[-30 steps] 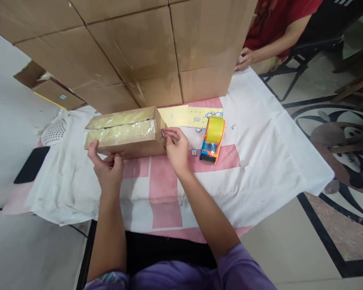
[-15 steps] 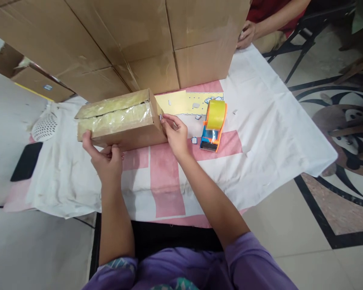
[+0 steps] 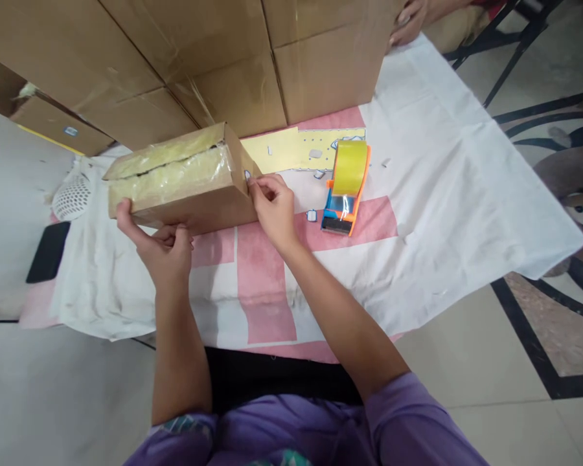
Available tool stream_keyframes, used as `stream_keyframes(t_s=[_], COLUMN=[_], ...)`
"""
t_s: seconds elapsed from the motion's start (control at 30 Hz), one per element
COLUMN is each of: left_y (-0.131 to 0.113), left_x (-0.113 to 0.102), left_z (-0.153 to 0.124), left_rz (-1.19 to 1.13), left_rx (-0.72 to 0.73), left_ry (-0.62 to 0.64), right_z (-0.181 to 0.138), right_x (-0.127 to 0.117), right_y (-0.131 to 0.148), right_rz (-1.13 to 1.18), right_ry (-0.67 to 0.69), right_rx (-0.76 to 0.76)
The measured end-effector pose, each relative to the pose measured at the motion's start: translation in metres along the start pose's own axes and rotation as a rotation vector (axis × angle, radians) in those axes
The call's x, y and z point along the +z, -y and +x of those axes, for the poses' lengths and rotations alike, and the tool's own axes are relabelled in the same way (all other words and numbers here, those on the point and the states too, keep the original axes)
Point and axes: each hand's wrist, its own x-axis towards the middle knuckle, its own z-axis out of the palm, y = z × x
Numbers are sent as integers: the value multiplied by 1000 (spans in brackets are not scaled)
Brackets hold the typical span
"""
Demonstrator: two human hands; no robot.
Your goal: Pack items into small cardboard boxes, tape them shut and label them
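A small cardboard box lies on the cloth-covered table, tilted, its top seam covered with shiny clear tape. My left hand grips its left front corner, thumb on the top edge and the other fingers curled below. At the box's right end, my right hand pinches a small white sticker with a dark blue edge against the cardboard. My fingers partly hide the sticker. Just right of this hand are a tape dispenser with a yellowish roll and a small blue-edged sticker piece on the cloth.
Large taped cardboard boxes wall off the table's back. Yellow sheets with sticker scraps lie before them. A black phone and a white perforated object sit left. Another person's hand touches the boxes' right edge.
The view has shifted slightly. My right fingers have slid a little on the box's end face, and more of the white sticker shows. My left hand keeps its hold on the box.
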Motion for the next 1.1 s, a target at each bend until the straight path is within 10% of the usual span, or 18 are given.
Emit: stream_keyframes(t_s=[1.1], left_y=[-7], left_x=[-4], left_z=[1], left_rz=[187], left_rx=[-27], left_ry=[42], right_z=[11], right_x=[1], right_y=[-21], right_rz=[24], right_ry=[90], right_rx=[-54])
